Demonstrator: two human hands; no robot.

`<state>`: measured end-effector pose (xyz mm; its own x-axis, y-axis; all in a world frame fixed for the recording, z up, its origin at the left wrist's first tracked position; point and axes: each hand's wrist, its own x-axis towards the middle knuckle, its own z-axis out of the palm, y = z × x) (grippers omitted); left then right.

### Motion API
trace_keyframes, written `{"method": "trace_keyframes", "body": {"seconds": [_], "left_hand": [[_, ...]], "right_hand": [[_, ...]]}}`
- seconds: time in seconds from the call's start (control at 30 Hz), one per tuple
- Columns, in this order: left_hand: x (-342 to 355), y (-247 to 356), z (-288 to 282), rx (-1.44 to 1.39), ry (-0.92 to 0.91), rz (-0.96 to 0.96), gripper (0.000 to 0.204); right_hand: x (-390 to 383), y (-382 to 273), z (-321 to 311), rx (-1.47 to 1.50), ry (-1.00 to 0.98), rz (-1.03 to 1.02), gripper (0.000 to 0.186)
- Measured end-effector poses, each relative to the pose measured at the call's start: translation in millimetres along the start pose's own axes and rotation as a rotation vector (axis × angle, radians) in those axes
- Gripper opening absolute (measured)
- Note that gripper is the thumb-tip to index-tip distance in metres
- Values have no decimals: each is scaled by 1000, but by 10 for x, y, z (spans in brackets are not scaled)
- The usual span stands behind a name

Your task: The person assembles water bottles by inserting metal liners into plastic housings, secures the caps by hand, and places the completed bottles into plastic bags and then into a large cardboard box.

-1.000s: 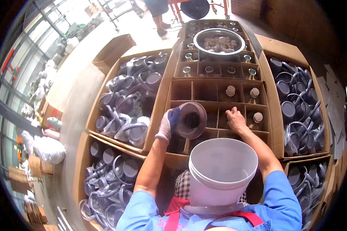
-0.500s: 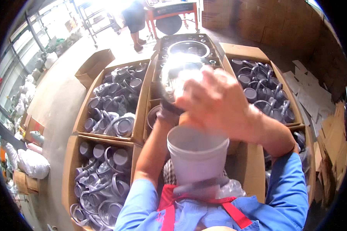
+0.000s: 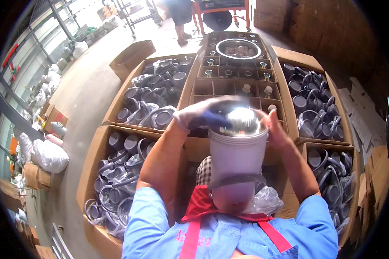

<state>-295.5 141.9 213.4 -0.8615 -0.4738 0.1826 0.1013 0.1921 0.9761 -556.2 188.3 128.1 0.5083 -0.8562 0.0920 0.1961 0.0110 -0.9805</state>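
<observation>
In front of my chest stands a white plastic bucket (image 3: 237, 159), with a grey handle (image 3: 235, 180) hanging low around it. A shiny, round metal piece (image 3: 245, 121) sits at its mouth; motion blur hides whether it is a lid or a liner. My left hand (image 3: 209, 113), in a white and blue glove, curls over the left side of that piece. Bare and blurred, my right hand (image 3: 275, 128) closes on the right side of the rim. How far the metal piece goes into the bucket is hidden.
Cartons (image 3: 88, 185) of grey lids with handles flank me left and right. Ahead, a divided carton (image 3: 212, 88) holds bottle-like pieces with a metal bowl (image 3: 220, 42) of small brown discs on top. Clear plastic (image 3: 266, 202) lies by the bucket. A person (image 3: 179, 19) stands far off.
Both hands have come down and apart from above the bucket, and the shiny piece has moved from over the divided carton to the bucket's mouth. The view has shifted too.
</observation>
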Motion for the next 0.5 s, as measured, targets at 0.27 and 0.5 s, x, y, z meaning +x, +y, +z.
{"method": "trace_keyframes", "body": {"seconds": [0.27,0.5], "left_hand": [[187,-640,-470,94,448,-59,27],[-174,-2994,-685,1059,988,-706,79]], "right_hand": [[772,876,-281,318,382,58,91],[1963,2279,-240,-396,555,471,62]]}}
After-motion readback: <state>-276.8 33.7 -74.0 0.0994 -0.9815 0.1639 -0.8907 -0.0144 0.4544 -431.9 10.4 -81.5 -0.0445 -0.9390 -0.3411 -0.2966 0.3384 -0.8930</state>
